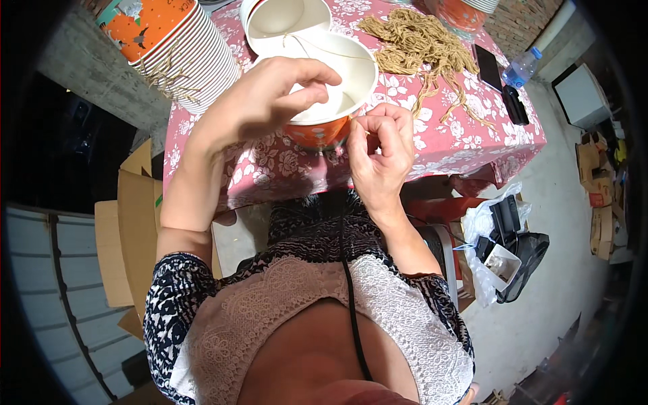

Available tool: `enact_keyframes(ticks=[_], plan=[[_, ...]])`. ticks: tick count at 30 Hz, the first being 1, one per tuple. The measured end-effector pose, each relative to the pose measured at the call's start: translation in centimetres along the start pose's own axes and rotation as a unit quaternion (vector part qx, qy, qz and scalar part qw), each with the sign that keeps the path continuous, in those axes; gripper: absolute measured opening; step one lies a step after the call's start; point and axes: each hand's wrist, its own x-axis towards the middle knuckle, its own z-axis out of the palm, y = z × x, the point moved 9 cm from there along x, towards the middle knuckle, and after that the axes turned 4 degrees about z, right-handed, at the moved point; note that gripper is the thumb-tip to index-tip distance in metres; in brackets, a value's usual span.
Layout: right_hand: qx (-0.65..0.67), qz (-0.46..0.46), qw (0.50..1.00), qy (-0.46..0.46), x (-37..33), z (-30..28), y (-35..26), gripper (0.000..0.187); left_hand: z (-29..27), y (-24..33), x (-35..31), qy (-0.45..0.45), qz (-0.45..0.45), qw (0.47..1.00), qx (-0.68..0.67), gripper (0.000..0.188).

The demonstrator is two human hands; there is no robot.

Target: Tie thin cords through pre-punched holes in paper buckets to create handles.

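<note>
An orange paper bucket with a white inside [358, 74] stands at the table's near edge, its mouth tilted up toward me. A thin tan cord [337, 52] runs across its opening near the far rim. Over the left side of the mouth is my left hand [277, 94], its fingers curved and apart, with nothing visible in them. My right hand [383, 145] is closed in a pinch against the bucket's right outer wall, just below the rim. Whatever lies between those fingertips is too small to make out.
A tall stack of orange paper buckets [185, 57] leans at the left. Behind lies another white bucket [283, 17]. Tan cords [422, 44] are heaped at the back right, near a phone [487, 67], a water bottle [522, 67] and a black case [515, 104]. Cardboard [138, 229] stands lower left.
</note>
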Motion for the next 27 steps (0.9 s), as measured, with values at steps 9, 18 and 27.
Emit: enact_keyframes(ticks=[9, 18, 27], plan=[[-0.001, 0.012, 1.000, -0.003, 0.2, 0.3, 0.4, 0.010, 3.6, -0.4, 2.2, -0.218, 0.036, 0.964, -0.148, 0.044], [0.001, 0.015, 1.000, -0.012, 0.2, 0.3, 0.5, 0.010, 4.2, -1.0, 2.8, -0.212, 0.020, 0.975, -0.063, 0.024], [-0.121, 0.046, 0.985, -0.115, 1.6, -1.6, 0.6, 0.018, 0.5, -2.6, 2.4, -0.062, -0.035, 0.993, -0.096, 0.018]])
